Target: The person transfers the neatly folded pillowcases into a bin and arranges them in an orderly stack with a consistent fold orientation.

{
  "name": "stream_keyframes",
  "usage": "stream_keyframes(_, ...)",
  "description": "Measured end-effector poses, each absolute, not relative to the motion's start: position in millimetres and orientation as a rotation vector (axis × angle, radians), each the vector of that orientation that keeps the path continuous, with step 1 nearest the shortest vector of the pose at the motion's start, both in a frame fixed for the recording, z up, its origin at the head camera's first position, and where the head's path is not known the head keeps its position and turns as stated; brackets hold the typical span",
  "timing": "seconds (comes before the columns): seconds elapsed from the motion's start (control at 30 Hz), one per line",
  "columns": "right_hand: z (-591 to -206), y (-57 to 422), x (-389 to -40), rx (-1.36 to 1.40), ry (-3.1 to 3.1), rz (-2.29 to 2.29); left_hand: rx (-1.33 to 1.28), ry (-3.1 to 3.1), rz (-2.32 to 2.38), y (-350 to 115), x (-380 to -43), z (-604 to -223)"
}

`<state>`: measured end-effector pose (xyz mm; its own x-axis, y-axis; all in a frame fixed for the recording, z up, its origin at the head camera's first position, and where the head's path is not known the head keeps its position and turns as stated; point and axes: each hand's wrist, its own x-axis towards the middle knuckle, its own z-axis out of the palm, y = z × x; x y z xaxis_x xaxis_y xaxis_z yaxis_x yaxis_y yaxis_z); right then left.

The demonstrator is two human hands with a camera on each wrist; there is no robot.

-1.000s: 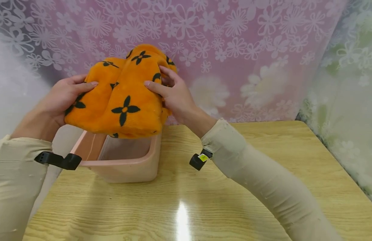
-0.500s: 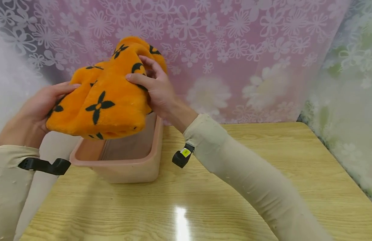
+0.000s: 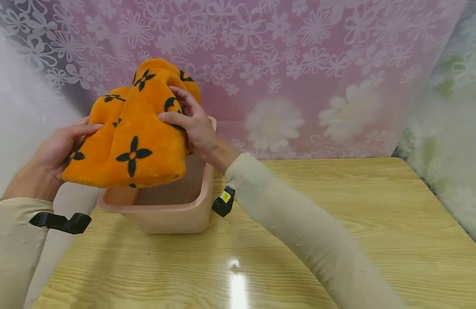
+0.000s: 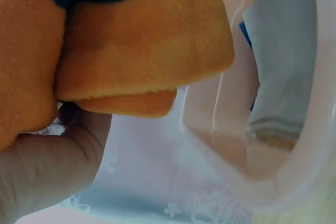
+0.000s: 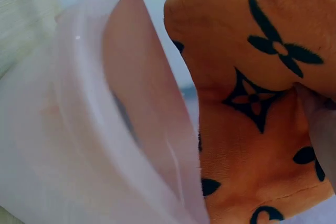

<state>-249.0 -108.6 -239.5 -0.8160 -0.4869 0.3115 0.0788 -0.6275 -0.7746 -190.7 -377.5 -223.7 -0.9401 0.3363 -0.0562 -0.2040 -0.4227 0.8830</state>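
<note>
A folded orange plush cloth (image 3: 145, 128) with dark flower prints is held up over the pink plastic bin (image 3: 172, 219), covering much of its opening in the head view. My left hand (image 3: 54, 150) grips the cloth's left end, thumb on top and the other fingers hidden beneath. At the right side, my right hand (image 3: 195, 126) pinches a fold between thumb and fingers. The left wrist view shows the folded layers of the cloth (image 4: 142, 51) beside the bin. From the right wrist, the cloth (image 5: 236, 145) appears just past the bin's rim (image 5: 89, 98).
Inside the bin lies a pale grey fabric item (image 4: 283, 51), with a bit of blue by it. The bin stands at the left of a wooden table (image 3: 299, 214). A pink floral curtain (image 3: 230, 51) hangs behind, and a pale floral wall covering (image 3: 446, 128) is at right.
Both hands have carried the orange cloth leftward over the bin, then slightly down. Their hold on it looks the same, and more of the bin's right side shows.
</note>
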Motion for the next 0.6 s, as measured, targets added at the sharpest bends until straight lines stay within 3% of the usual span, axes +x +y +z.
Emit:
stream_keyframes(0.2,-255.5,-112.0,-258.4,-0.677,1.221,-2.451,0.081,1.778,2.232,-375.7,-200.2,-230.8)
stream_keyframes(0.4,-285.4,-107.3,-264.2,-0.63,1.55,-2.31,-0.101,2.246,1.741,-369.1,-207.9,-240.6)
stream_keyframes(0.6,-303.1,-103.1,-263.6,-0.629,1.831,-2.131,-0.114,2.347,1.551,-369.5,-212.6,-252.9)
